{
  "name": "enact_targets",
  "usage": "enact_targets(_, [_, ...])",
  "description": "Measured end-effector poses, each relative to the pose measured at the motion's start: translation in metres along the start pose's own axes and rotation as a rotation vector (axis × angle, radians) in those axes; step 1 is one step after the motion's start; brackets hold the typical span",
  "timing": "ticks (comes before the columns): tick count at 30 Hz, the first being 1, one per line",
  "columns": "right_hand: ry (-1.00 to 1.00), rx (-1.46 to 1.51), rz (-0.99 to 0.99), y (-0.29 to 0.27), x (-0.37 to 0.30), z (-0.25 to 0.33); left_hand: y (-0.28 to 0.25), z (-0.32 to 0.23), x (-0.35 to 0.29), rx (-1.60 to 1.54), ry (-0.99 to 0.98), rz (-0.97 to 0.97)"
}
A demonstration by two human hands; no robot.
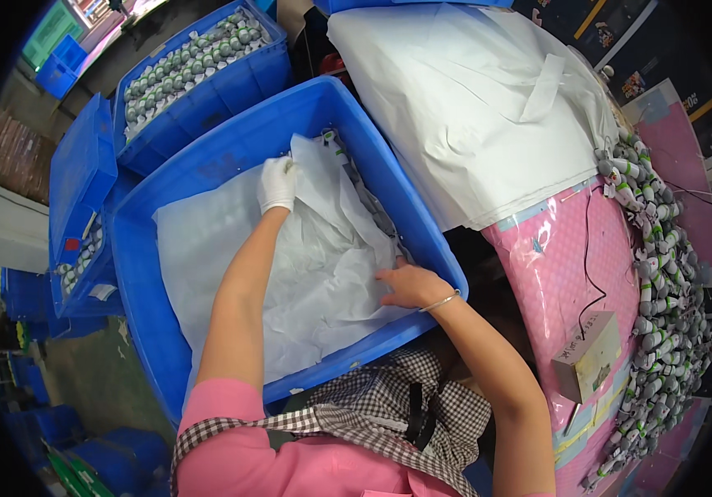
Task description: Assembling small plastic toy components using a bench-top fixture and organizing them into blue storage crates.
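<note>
My two hands work over a white sheet (215, 232) spread inside a blue tub (385, 174).
Nearest me is my checked apron (377, 389); past it my bare right hand (416, 287), a bracelet at its wrist, rests at the sheet's right edge beside the tub wall, fingers loosely parted and gripping nothing. Further in, my gloved left hand (276, 184) has its fingers bunched closed on a raised fold of the sheet, which wrinkles between my hands. Some grey-and-white pieces show along the tub's far right side. To the right, a pink tabletop (530, 257) carries a small box (596, 356), a dark cord (589, 257) and a heap of grey-and-white stuffed pieces (658, 306); a large white cover (472, 116) drapes its far part. Beyond the tub, a blue crate (215, 108) holds rows of similar pieces.
</note>
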State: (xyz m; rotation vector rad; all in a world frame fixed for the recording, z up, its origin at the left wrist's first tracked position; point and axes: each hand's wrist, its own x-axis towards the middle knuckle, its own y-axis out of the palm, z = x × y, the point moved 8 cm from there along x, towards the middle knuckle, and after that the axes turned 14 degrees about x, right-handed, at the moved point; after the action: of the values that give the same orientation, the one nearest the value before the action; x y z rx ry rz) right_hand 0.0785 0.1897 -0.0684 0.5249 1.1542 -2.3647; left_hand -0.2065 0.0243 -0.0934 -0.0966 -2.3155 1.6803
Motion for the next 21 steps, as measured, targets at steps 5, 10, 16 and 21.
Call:
enact_targets(5, [0.135,-0.065,-0.269,-0.034,0.001,0.023,-0.078,-0.022,-0.021,-0.145,0.29,-0.438])
enact_targets(10, [-0.217,0.086,-0.74,-0.078,0.025,0.061,-0.142,0.15,-0.083,0.474,-0.306,-0.424])
enact_targets(16, [0.046,0.241,-0.835,-0.073,0.078,-0.004,-0.142,0.239,-0.12,0.537,-0.71,-0.098])
enact_targets(21, [0.029,0.204,-0.81,-0.08,0.079,0.019,-0.147,0.259,-0.123,0.707,-0.57,-0.219])
